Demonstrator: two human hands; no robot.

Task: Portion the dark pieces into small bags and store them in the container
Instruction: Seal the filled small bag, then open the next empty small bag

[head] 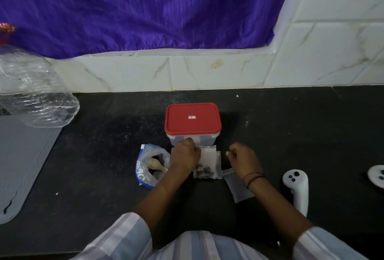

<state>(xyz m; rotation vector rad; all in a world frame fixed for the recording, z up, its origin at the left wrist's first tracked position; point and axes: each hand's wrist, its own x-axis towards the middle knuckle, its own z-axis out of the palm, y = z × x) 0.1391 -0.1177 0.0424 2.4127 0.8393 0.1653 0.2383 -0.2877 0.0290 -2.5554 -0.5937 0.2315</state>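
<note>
**Sealing a filled small bag**

On the black stone table, a clear container with a red lid stands shut. Just before it, the left hand pinches the top of a small clear bag of dark pieces; the right hand curls beside it, apparently empty. Next, likely opening the lid.

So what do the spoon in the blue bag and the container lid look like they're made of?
The spoon looks like pale wood with a matte, unglossy surface, though light plastic is possible. The red lid looks like smooth moulded plastic, with rounded corners and a soft sheen.
</note>
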